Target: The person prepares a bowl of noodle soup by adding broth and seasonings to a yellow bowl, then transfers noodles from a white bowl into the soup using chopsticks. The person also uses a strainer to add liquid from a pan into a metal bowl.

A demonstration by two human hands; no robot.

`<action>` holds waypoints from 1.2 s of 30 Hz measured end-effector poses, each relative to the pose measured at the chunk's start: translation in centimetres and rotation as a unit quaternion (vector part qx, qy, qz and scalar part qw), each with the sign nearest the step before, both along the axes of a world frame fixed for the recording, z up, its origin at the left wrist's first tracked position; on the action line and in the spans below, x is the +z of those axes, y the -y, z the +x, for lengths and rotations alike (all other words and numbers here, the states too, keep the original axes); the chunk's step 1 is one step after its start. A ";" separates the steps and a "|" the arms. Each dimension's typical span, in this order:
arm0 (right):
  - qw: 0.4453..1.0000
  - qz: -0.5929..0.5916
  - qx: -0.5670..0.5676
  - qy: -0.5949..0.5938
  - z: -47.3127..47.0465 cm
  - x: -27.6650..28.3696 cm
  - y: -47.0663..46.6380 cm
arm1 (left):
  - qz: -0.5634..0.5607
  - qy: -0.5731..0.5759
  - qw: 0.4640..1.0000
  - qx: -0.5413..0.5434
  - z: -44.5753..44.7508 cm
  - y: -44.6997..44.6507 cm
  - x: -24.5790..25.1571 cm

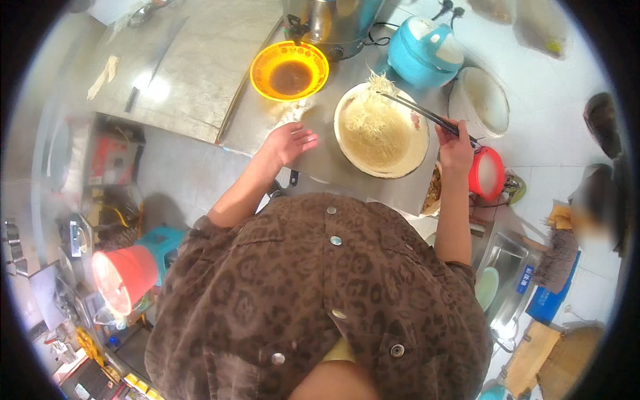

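My right hand [455, 145] grips a pair of dark chopsticks [425, 114], whose tips reach over the far rim of a wide cream-coloured basin [382, 167]. Pale, thin strands [372, 122], perhaps noodles, lie in this basin. A clump of them [381, 84] sits at the far rim by the chopstick tips; whether the tips pinch it I cannot tell. My left hand [294, 142] is empty, palm partly up with fingers loosely extended, left of the basin and apart from it. Beyond it stands a yellow patterned bowl [260, 75] containing brown liquid.
Behind the yellow bowl rises a stainless steel urn [325, 25] with a black tap. A blue rice cooker [425, 52] and a white bucket [492, 107] stand at the back right. Near my right wrist is a red-rimmed container [487, 172]. A metal sink [505, 270] lies farther right.
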State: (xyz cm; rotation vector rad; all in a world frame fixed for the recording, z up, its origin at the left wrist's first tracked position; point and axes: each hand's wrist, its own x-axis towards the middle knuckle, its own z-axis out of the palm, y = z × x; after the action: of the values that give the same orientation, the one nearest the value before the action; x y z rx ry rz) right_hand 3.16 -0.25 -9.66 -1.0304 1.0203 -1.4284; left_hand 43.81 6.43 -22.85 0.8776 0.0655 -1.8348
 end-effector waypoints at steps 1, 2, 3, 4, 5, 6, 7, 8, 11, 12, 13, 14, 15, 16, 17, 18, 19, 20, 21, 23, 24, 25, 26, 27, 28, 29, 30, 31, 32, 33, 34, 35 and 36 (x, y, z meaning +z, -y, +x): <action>0.993 0.027 0.033 0.109 0.5 0.3 0.4 | 0.003 -0.004 1.000 0.009 0.6 -0.1 0.0; 0.989 0.045 0.028 0.135 1.3 0.5 1.0 | 0.007 -0.008 1.000 0.018 1.4 -0.2 0.0; 0.984 0.064 0.023 0.163 2.7 1.2 1.4 | 0.011 -0.011 0.999 0.029 2.3 -0.3 -0.1; 0.978 0.082 0.018 0.190 4.3 1.6 2.0 | 0.012 -0.022 0.999 0.031 3.4 -0.4 -0.3; 0.995 0.051 0.021 0.080 5.7 1.4 2.6 | 0.013 -0.033 0.999 0.034 4.5 -0.5 -0.5; 0.999 0.019 0.022 -0.031 7.0 1.2 3.3 | 0.015 -0.044 0.998 0.035 5.5 -0.7 -0.7; 0.996 -0.005 0.022 -0.084 8.5 0.5 4.2 | 0.016 -0.044 0.998 0.036 6.5 -0.8 -0.7; 0.990 -0.030 0.021 -0.137 10.1 -0.2 5.2 | 0.017 -0.043 0.998 0.036 7.4 -0.8 -0.7; 0.981 -0.086 0.033 -0.169 15.2 -2.7 7.3 | 0.008 -0.041 0.998 0.039 10.4 -1.2 -0.5; 0.977 -0.104 0.030 -0.184 17.7 -3.1 7.4 | 0.005 -0.039 0.998 0.043 11.6 -1.5 -0.4; 0.972 -0.121 0.023 -0.199 20.0 -3.3 7.3 | 0.002 -0.041 0.998 0.050 12.6 -1.7 -0.2; 0.979 -0.093 0.031 -0.177 21.9 -3.2 7.2 | 0.000 -0.044 0.997 0.056 13.6 -2.0 0.1; 0.995 -0.030 0.039 -0.083 23.7 -3.2 7.4 | -0.003 -0.047 0.997 0.062 14.6 -2.2 0.2; 0.999 0.032 0.034 0.016 25.5 -3.3 7.6 | -0.004 -0.051 0.996 0.069 15.6 -2.3 0.0; 1.000 0.025 0.017 -0.009 26.8 -3.2 7.5 | -0.005 -0.055 0.996 0.074 16.4 -2.4 -0.1; 0.999 0.018 0.000 -0.035 28.0 -3.1 7.4 | -0.006 -0.060 0.995 0.079 17.4 -2.4 -0.5; 0.998 0.011 -0.018 -0.061 29.0 -3.1 7.3 | -0.007 -0.064 0.995 0.077 18.3 -2.2 -1.0; 0.997 -0.009 -0.015 -0.069 29.8 -3.9 7.7 | -0.008 -0.069 0.995 0.074 19.1 -2.0 -1.5; 0.996 -0.029 -0.016 -0.078 30.1 -5.2 8.1 | -0.008 -0.076 0.995 0.067 19.5 -1.7 -2.0; 0.993 -0.044 0.005 -0.113 30.9 -6.3 8.0 | 0.002 -0.076 0.995 0.063 19.9 -1.1 -1.7; 0.990 -0.039 0.029 -0.135 31.9 -6.4 7.5 | 0.006 -0.073 0.995 0.064 20.3 -1.0 -1.4; 0.986 -0.033 0.053 -0.157 32.6 -6.5 6.9 | 0.001 -0.073 0.995 0.062 20.5 -0.9 -1.1; 0.980 -0.010 0.052 -0.190 32.6 -6.0 6.5 | -0.003 -0.073 0.996 0.059 20.7 -0.9 -0.9; 0.981 -0.020 0.035 -0.192 32.5 -5.9 6.6 | -0.008 -0.076 0.995 0.057 20.8 -0.9 -0.8; 0.980 -0.029 0.017 -0.194 32.1 -5.7 6.8 | -0.016 -0.081 0.995 0.050 21.0 -0.8 -1.2; 0.980 -0.038 0.001 -0.196 32.0 -5.7 7.0 | -0.024 -0.086 0.995 0.044 21.4 -0.5 -1.7; 0.976 -0.035 -0.005 -0.215 32.0 -6.3 7.0 | -0.029 -0.091 0.995 0.034 21.4 -0.4 -2.1; 0.972 -0.035 -0.012 -0.233 32.3 -7.0 7.2 | -0.026 -0.081 0.996 0.029 21.1 -0.4 -1.5; 0.967 -0.035 -0.018 -0.251 32.3 -7.6 7.3 | -0.023 -0.070 0.997 0.024 20.8 -0.4 -0.8; 0.962 -0.036 0.005 -0.269 33.3 -6.8 6.9 | -0.022 -0.055 0.998 0.031 21.1 -0.6 -0.3; 0.958 -0.036 0.029 -0.285 34.6 -5.1 5.6 | -0.028 -0.053 0.997 0.039 21.5 -0.9 -0.2; 0.951 -0.038 0.047 -0.302 35.0 -4.0 4.8 | -0.036 -0.054 0.997 0.040 21.6 -0.9 -0.2; 0.961 -0.038 0.046 -0.271 34.1 -4.3 5.5 | -0.043 -0.056 0.997 0.038 21.4 -0.9 -0.1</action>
State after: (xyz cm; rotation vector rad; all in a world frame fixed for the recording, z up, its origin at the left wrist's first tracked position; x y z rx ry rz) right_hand 37.27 -5.76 -13.95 -1.5554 1.2900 -1.1356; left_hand 65.22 7.32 -22.98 0.7027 0.0889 -1.8001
